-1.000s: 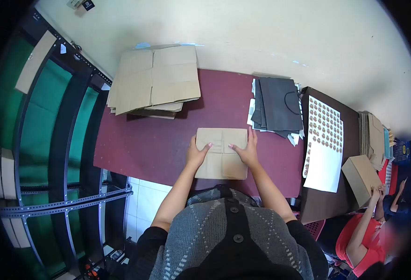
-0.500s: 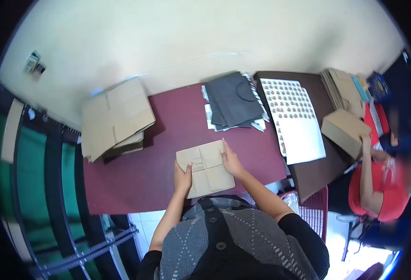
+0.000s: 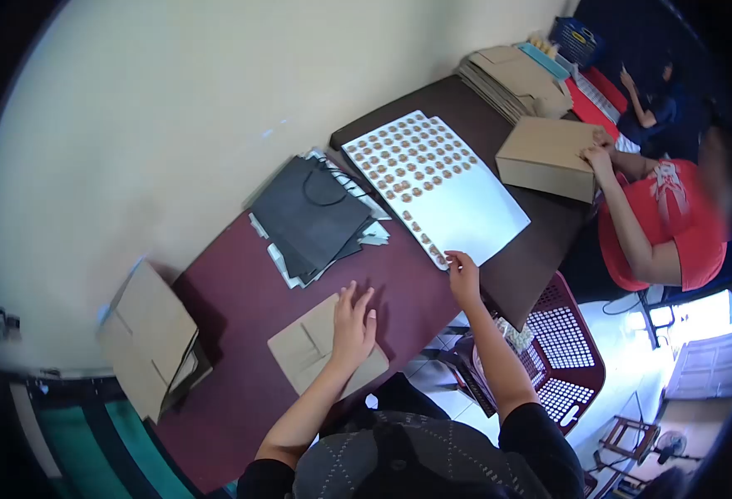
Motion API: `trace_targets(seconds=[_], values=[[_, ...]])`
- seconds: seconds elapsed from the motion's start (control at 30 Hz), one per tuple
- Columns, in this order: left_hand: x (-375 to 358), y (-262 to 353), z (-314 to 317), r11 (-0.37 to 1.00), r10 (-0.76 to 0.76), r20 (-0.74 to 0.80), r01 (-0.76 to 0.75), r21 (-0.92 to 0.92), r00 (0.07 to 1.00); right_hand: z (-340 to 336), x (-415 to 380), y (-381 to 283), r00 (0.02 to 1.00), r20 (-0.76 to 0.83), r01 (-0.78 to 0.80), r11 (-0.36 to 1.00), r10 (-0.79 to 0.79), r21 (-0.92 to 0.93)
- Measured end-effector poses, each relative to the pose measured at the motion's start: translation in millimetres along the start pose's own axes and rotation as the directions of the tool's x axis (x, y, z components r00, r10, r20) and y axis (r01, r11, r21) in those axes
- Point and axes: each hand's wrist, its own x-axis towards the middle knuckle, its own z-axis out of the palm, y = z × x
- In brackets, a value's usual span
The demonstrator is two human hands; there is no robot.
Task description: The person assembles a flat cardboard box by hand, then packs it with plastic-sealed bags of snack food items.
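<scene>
A flat folded cardboard box (image 3: 302, 343) lies on the maroon table near my body. My left hand (image 3: 354, 326) is over its right part with fingers spread, holding nothing. Farther right, my right hand (image 3: 464, 281) is at the near corner of a white sticker sheet (image 3: 474, 212) printed with rows of small round brown stickers. Its thumb and index finger are pinched at the lowest sticker of the edge column; whether that sticker has lifted from the sheet is too small to see.
Black paper bags (image 3: 312, 216) are stacked behind the box. More folded cardboard (image 3: 151, 333) stands at the left. To the right, a person in red (image 3: 665, 220) handles a closed cardboard box (image 3: 549, 154) on the dark table. A maroon plastic basket (image 3: 578, 358) sits below the table edge.
My view has turned right. Both hands held the flat box; now it rests on the table, my left hand has opened above it, and my right hand has moved to the sticker sheet.
</scene>
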Motion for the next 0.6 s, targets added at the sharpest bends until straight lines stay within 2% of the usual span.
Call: trace_targets(seconds=[0.1,0.17,0.23,0.3,0.33,0.37,0.43,0.5,0.53,0.57,0.6], values=[[24,8,24,0.996,0.083,0.113,-0.084,0.000,0.990,-9,-9,-1,0.999,-0.029,0.014,0.996,-0.017,-0.086],[45,7,38,0.986,0.148,0.316,-0.165,0.029,0.937,-9,-2,-2,1.000,-0.016,0.024,0.999,-0.024,-0.046],[80,2,50,0.980,0.185,0.331,-0.199,0.008,0.925,-8,20,-5,1.000,-0.010,0.020,0.999,-0.020,-0.033],[124,-11,56,0.963,0.259,0.323,-0.267,-0.019,0.910,-2,48,-3,0.982,0.087,0.178,0.978,-0.169,-0.109],[148,-21,63,0.959,0.281,0.269,-0.278,-0.051,0.921,7,66,-4,0.953,0.119,0.295,0.944,-0.279,-0.146],[174,-31,71,0.967,0.253,0.248,-0.244,-0.067,0.935,16,79,-5,0.949,0.188,0.285,0.944,-0.253,-0.169],[219,-49,87,0.980,0.191,0.234,-0.198,0.008,0.953,36,106,-6,0.926,0.278,0.302,0.944,-0.257,-0.133],[252,-62,101,0.939,0.216,0.282,-0.278,0.202,0.935,64,128,8,0.900,0.254,0.405,0.896,-0.355,-0.184],[266,-79,112,0.933,0.187,0.338,-0.275,0.231,0.922,69,135,6,0.910,0.319,0.336,0.923,-0.266,-0.188],[275,-93,126,0.935,0.184,0.339,-0.271,0.230,0.923,71,140,5,0.909,0.323,0.335,0.923,-0.264,-0.189],[282,-98,131,0.941,0.115,0.338,-0.212,0.265,0.934,75,144,5,0.899,0.310,0.390,0.890,-0.311,-0.238]])
